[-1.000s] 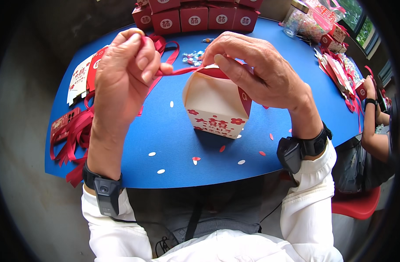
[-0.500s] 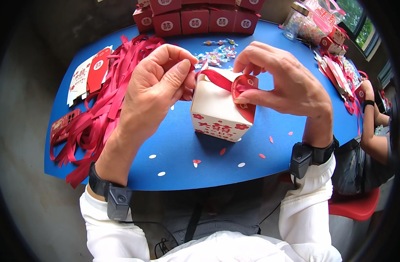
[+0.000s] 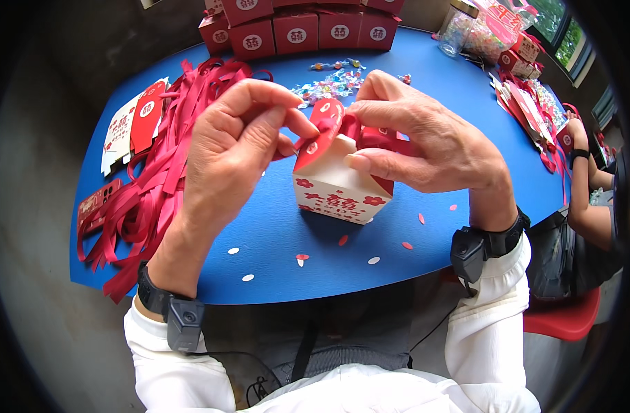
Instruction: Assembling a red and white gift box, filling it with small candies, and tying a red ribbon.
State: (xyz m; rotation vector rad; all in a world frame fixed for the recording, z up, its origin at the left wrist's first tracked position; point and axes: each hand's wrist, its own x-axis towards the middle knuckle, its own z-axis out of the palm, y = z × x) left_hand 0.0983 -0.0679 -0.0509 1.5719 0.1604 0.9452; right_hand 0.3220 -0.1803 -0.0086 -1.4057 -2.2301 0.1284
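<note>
- The left hand (image 3: 239,141) has its fingers drawn in narrow on a red ribbon (image 3: 388,142) at the left of the box top; the exact pinch is hidden behind the forefinger.
- The right hand (image 3: 435,141) arches over the box top, its thumb on the near slope and its forefinger by the ribbon; the other fingertips are hidden, so I cannot tell how firmly it grips.
- The cream-and-red gift box (image 3: 342,202) stands upright on the blue bench (image 3: 315,279), between and below the hands, its far side and part of its top covered by them.
- The ribbon heap (image 3: 165,168) at left partly covers a patterned red flat object (image 3: 100,201) and runs out of sight behind the left forearm.
- The stacked red boxes (image 3: 297,34) are cut off by the upper edge.
- The clear bag (image 3: 497,31) at upper right is crowded beside a jar (image 3: 457,33); the small colourful contents blur together.
- The co-worker's hand (image 3: 576,134) shows near the right rim, the body cut off.
- Writing: large red Chinese characters among red flowers on the gift box, smaller lines too fine to make out; round white labels with a red character pair on the stacked boxes; pinkish lettering on the bag, distorted.
</note>
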